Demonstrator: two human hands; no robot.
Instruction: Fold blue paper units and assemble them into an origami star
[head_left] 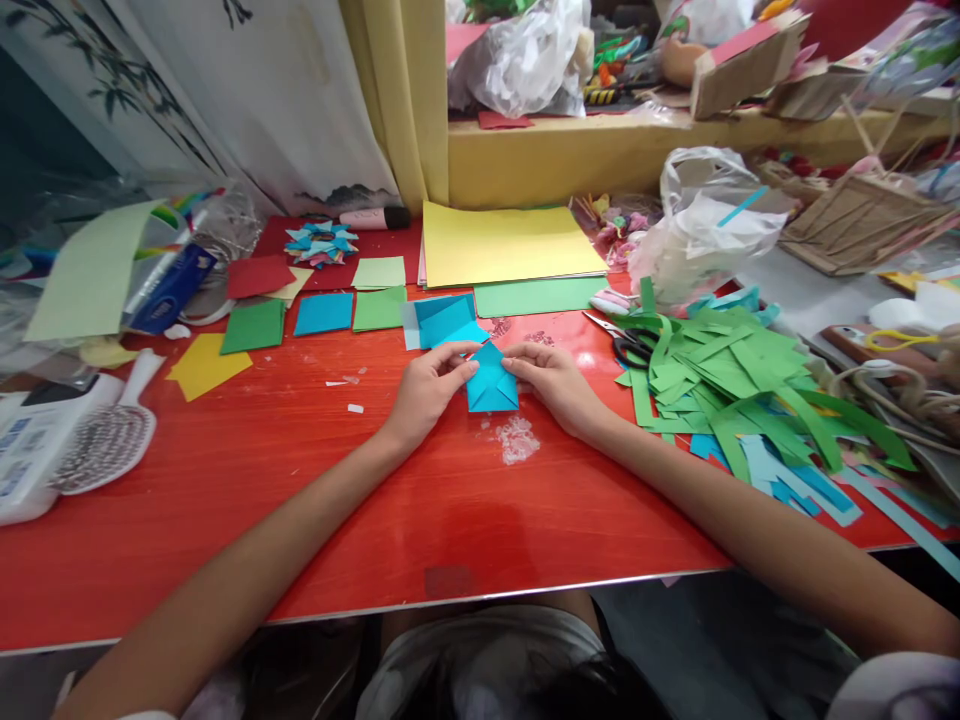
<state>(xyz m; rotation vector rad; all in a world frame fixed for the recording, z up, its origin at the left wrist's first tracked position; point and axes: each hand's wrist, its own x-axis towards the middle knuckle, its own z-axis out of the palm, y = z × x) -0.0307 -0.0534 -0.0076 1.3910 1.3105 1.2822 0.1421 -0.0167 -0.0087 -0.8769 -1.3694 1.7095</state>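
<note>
Between my two hands is a small blue folded paper (493,385), with a pointed top and crease lines across its lower part. My left hand (429,392) pinches its upper left edge between thumb and fingers. On the other side, my right hand (553,380) grips the upper right edge the same way. Just behind it lie blue folded sheets (448,320) on the red table (337,540). Scraps of clear film (517,440) lie right below the folded paper.
Black-handled scissors (628,345) and a heap of green paper strips (742,370) lie to the right. Yellow sheets (514,245) are stacked at the back. Coloured paper squares (324,314) and a paper ring (321,244) sit back left. A white hairbrush (112,440) is far left.
</note>
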